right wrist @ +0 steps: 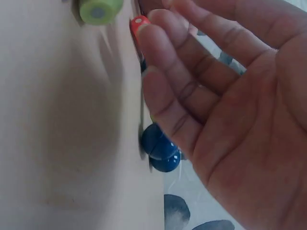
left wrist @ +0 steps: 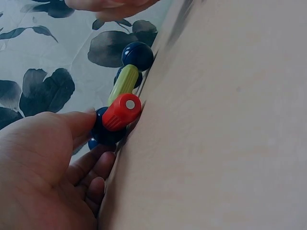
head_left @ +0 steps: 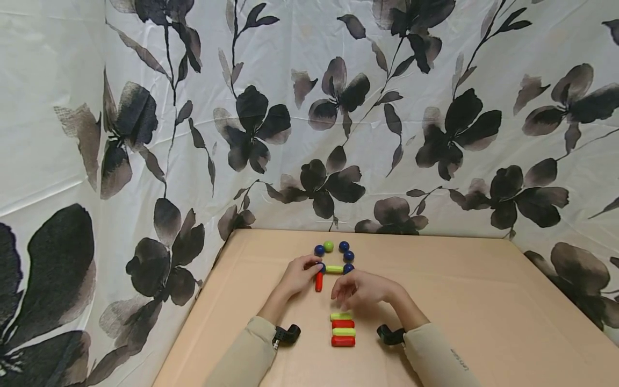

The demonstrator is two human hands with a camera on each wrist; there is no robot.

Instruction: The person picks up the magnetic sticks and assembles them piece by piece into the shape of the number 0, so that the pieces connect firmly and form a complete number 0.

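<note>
My left hand (head_left: pixel 296 275) pinches a blue ball (left wrist: pixel 100 128) between thumb and fingers. From that ball a red magnetic rod (head_left: pixel 318 282) points toward me, and a yellow-green rod (head_left: pixel 334 269) runs right to another blue ball (head_left: pixel 348 267). My right hand (head_left: pixel 371 287) hovers just in front of that second ball, its fingers loosely bent and holding nothing. In the right wrist view its palm (right wrist: pixel 254 134) is bare, with blue balls (right wrist: pixel 160 143) behind the fingers. Nearer me lies a row of spare rods, yellow-green (head_left: pixel 344 332) alternating with red (head_left: pixel 343 341).
Beyond the joined pieces lie a blue ball (head_left: pixel 319 250), a green ball (head_left: pixel 328 246) touching or close beside it, and two more blue balls (head_left: pixel 344 246) on the right. The light wooden table (head_left: pixel 464 301) meets a floral cloth (head_left: pixel 290 161) at its far edge.
</note>
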